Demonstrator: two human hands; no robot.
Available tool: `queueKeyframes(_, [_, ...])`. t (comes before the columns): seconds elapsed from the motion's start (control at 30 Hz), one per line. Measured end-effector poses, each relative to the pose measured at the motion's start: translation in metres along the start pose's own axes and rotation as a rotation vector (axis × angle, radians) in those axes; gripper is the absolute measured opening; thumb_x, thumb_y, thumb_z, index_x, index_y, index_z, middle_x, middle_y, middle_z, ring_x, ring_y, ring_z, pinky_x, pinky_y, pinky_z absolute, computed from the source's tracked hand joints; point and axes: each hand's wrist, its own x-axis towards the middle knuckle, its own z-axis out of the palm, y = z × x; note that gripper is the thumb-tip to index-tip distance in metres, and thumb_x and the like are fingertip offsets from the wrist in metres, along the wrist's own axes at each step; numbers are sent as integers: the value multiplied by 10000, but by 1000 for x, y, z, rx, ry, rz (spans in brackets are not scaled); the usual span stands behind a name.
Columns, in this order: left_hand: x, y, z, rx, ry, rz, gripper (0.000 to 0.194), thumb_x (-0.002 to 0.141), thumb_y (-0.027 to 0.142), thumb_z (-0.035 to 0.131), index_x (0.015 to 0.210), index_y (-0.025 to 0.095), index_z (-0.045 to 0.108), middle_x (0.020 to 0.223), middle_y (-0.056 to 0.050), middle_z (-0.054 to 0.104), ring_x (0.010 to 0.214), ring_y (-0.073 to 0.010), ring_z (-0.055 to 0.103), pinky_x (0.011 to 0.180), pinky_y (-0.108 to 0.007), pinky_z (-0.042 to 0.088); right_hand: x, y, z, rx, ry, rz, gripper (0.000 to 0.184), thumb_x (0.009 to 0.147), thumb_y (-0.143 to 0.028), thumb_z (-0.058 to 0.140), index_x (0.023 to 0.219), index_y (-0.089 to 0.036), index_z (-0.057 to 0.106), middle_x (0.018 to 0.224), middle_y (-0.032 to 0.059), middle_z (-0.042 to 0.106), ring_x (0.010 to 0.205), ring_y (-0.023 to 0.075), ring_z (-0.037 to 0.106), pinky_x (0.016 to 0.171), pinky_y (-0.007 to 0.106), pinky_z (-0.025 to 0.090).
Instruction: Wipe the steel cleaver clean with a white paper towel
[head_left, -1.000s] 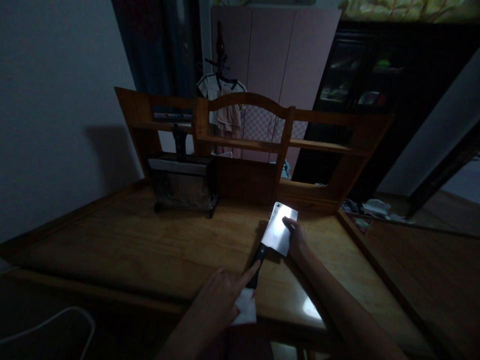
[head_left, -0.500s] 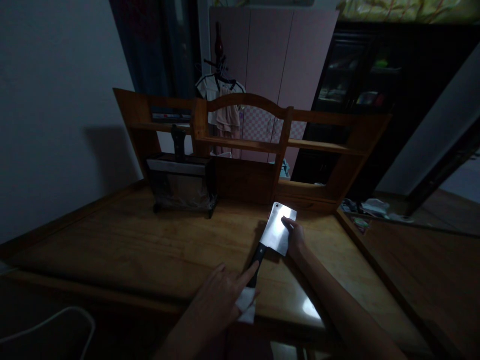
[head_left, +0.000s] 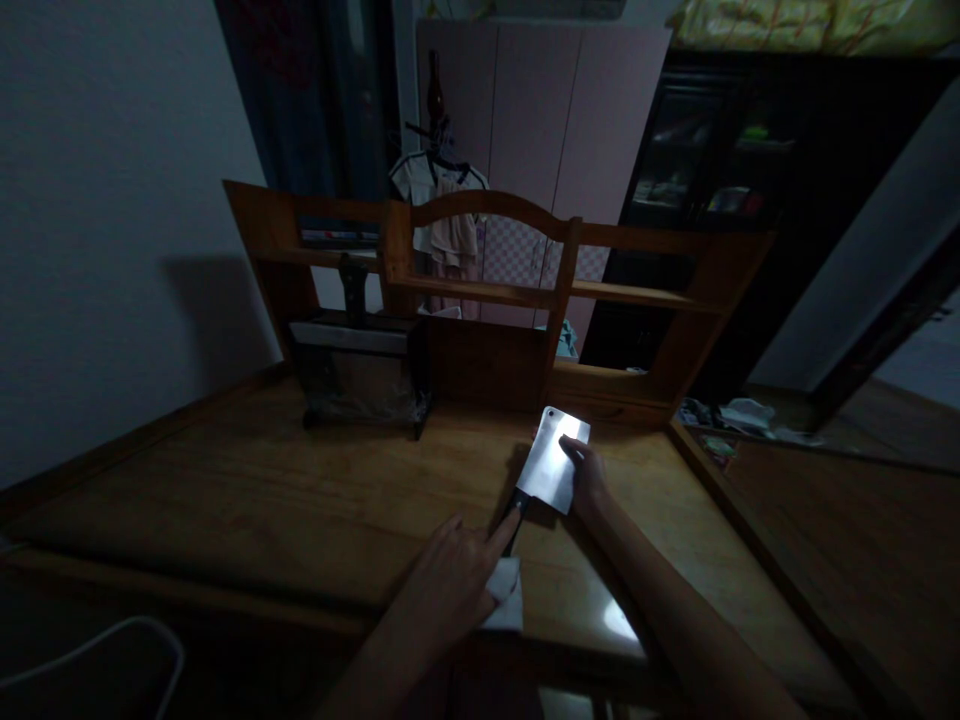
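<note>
A cleaver (head_left: 555, 458) with a broad shiny blade and black handle is held above the wooden desk, its handle pointing towards me. My right hand (head_left: 589, 478) grips the blade at its right edge, thumb on the flat face and the other fingers hidden behind. At the handle is my left hand (head_left: 469, 565), index finger stretched along the black grip. A white tissue or cloth (head_left: 508, 598) is pinched in that left hand, around the handle's lower end. The left hand's lower fingers are partly hidden.
A black knife stand (head_left: 360, 370) with one black-handled knife stands at the desk's back left. Behind runs a wooden shelf unit (head_left: 480, 292) along the desk (head_left: 300, 500). A white cable (head_left: 142, 622) curves at the lower left. Pink wardrobes and hanging clothes are beyond.
My left hand has slid up the handle towards the blade, bringing the white tissue or cloth with it. My right hand keeps its hold on the blade.
</note>
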Motion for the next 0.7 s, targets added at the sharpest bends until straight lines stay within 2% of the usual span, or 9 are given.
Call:
queueKeyframes(0.27, [0, -2, -1, -28, -36, 5, 714, 861, 240, 521, 1487, 235, 176, 981, -55, 686, 945, -202, 635, 1030, -428, 335, 1, -2, 0, -6, -41, 17, 358, 784, -255, 533, 1060, -72, 668, 913, 121, 752, 785, 250, 717, 723, 354, 585])
queueKeyframes(0.7, [1, -4, 4, -11, -23, 2, 792, 801, 152, 549, 1486, 263, 165, 976, -43, 696, 915, -203, 643, 1021, -425, 342, -4, -2, 4, 6, 4, 28, 342, 764, -243, 549, 1043, -82, 665, 898, 120, 755, 767, 248, 722, 711, 343, 585])
